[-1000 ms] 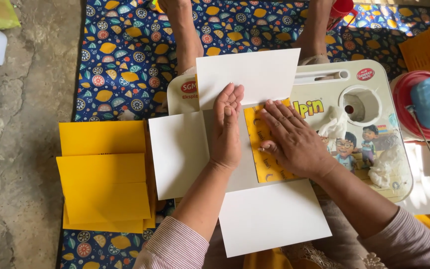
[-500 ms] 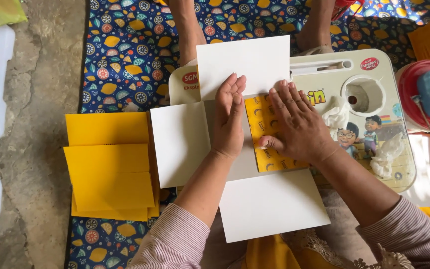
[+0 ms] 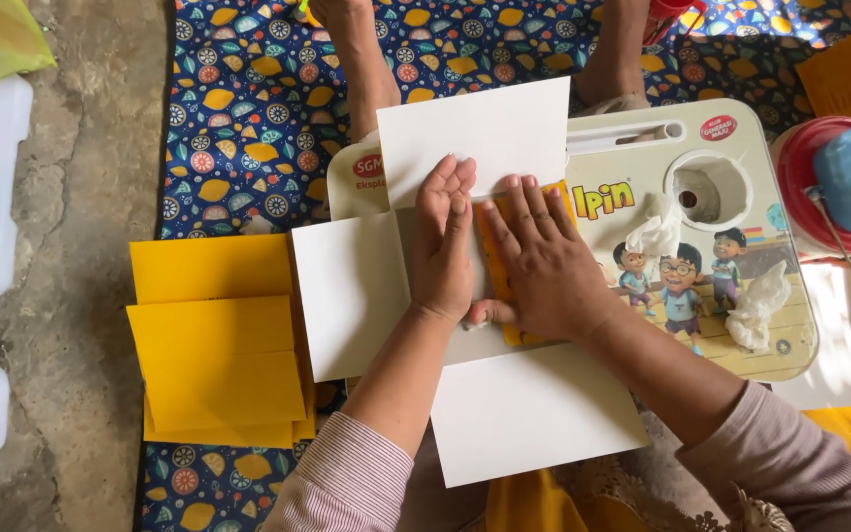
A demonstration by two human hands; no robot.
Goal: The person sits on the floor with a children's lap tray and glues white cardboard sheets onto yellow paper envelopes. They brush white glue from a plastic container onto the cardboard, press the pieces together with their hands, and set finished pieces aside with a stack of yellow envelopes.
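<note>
While both palms press flat, left hand (image 3: 442, 246) & right hand (image 3: 542, 264) spread on white card (image 3: 352, 296); yellow envelopes (image 3: 214, 345) at 9 o'clock.

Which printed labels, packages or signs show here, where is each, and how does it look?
Lap desk: under both hands, cream, cartoon children and yellow lettering printed on top.
Red oval label: desk's upper right.
Red badge: desk's upper left, partly under white card.

- Open patterned mat (image 3: 248, 128) lies left of the white card (image 3: 352, 305), above the yellow paper stack (image 3: 214, 355).
- Crumpled tissues (image 3: 755, 305) and a red bowl (image 3: 805, 177) crowd the right side.
- Another person's legs (image 3: 361, 59) block the far edge.
</note>
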